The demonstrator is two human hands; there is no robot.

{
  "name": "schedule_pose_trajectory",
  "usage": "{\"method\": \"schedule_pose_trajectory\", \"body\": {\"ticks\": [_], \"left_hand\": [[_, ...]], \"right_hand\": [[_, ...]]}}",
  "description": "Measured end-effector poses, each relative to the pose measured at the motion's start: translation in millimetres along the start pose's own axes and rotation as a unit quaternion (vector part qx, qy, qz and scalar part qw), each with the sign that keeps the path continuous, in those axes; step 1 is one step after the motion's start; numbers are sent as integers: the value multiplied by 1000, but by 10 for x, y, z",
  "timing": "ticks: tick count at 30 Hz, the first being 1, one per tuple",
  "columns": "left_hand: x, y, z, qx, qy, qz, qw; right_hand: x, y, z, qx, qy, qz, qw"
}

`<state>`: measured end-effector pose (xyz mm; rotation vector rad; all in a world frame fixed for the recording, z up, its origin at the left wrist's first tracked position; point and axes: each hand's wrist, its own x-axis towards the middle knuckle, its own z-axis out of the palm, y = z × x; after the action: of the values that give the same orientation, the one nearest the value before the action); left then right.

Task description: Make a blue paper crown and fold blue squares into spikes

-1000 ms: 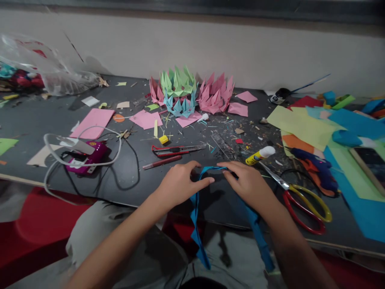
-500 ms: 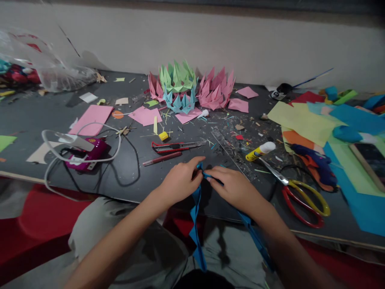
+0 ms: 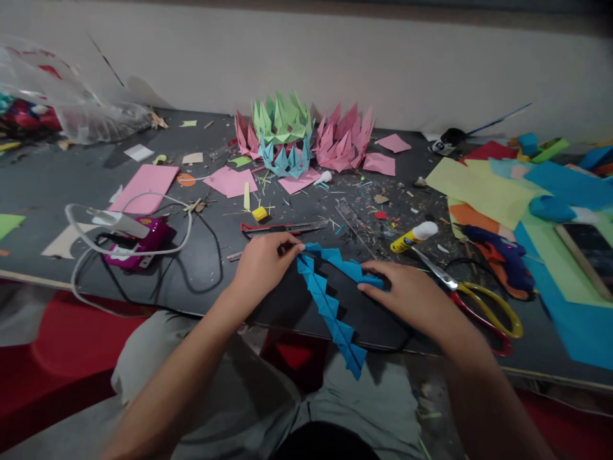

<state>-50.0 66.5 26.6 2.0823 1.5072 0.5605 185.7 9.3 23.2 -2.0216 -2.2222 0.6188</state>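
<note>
A long chain of folded blue paper with a zigzag edge bends between my two hands. My left hand pinches it at the bend, thumb against fingers. From there one length slants down past the table's front edge and its tip hangs over my lap. The other length runs right to my right hand, whose thumb and fingers close on it. Just behind my left hand lies a red box cutter, partly covered by it. A yellow glue stick and scissors with red and yellow handles lie right of my right hand.
Folded paper crowns, one green, one light blue and pink ones, stand near the wall. At left sits a purple power adapter with looped cables. Right are coloured sheets, a glue gun and a phone. Scraps litter the table.
My hands have moved apart, left hand to the left and right hand to the right. The blue chain, earlier mostly hanging below the hands, now spreads between them over the table edge.
</note>
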Motion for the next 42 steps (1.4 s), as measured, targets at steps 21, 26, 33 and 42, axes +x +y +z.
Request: {"method": "schedule_pose_trajectory", "body": {"ticks": [21, 26, 33, 42], "left_hand": [[-42, 63, 144, 153, -125, 82, 977], [-66, 108, 186, 86, -140, 77, 983], [-53, 86, 229, 20, -143, 68, 987], [-49, 88, 253, 39, -74, 66, 994]], "right_hand": [[35, -357, 195, -2, 21, -108, 994], [12, -469, 228, 8, 0, -156, 988], [36, -469, 307, 5, 0, -192, 981], [18, -472, 293, -31, 38, -205, 978]]}}
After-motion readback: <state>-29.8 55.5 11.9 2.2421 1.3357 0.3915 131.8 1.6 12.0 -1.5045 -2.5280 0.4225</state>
